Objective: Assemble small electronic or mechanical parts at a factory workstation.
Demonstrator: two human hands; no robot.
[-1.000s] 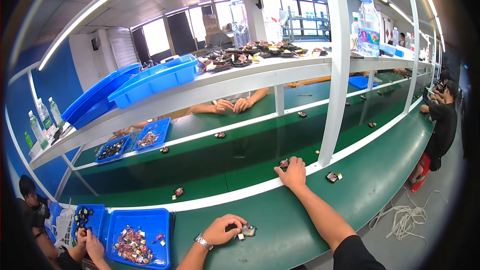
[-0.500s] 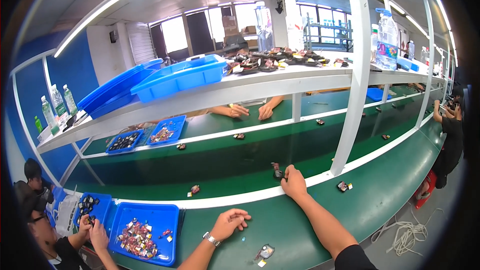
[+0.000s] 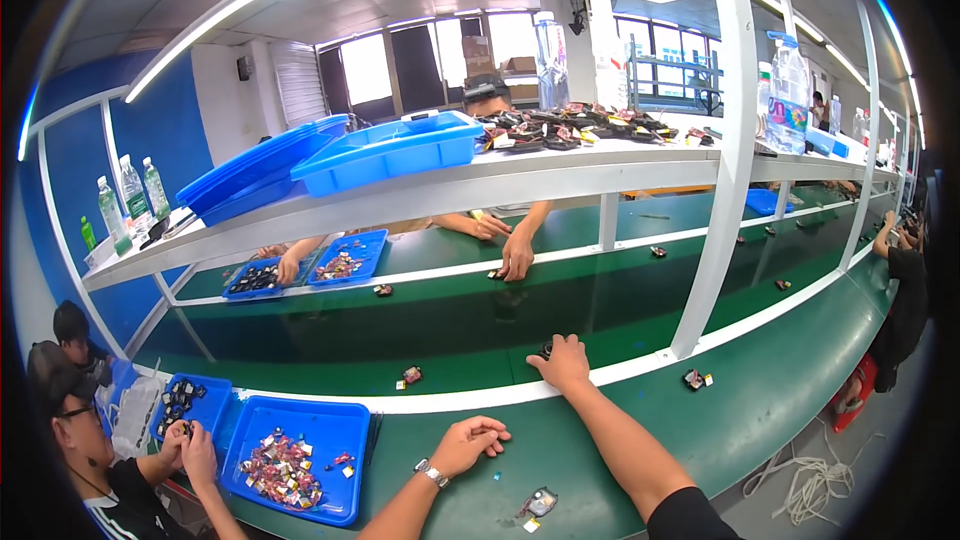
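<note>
Looks mid-run: right hand is over a dark part beyond the white rail; fingers hide most of it, can't tell if gripped. Left hand, near side of rail, fingers loosely apart, empty. Clear-topped unit and wired unit, near side too, apparently remain; finished count unclear.

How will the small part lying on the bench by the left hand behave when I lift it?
The small part looks small beside the left hand, so it is probably light. Lying flat, it seems likelier to slide than roll. Its thin wires, with a pale tag, look floppy and may trail.
</note>
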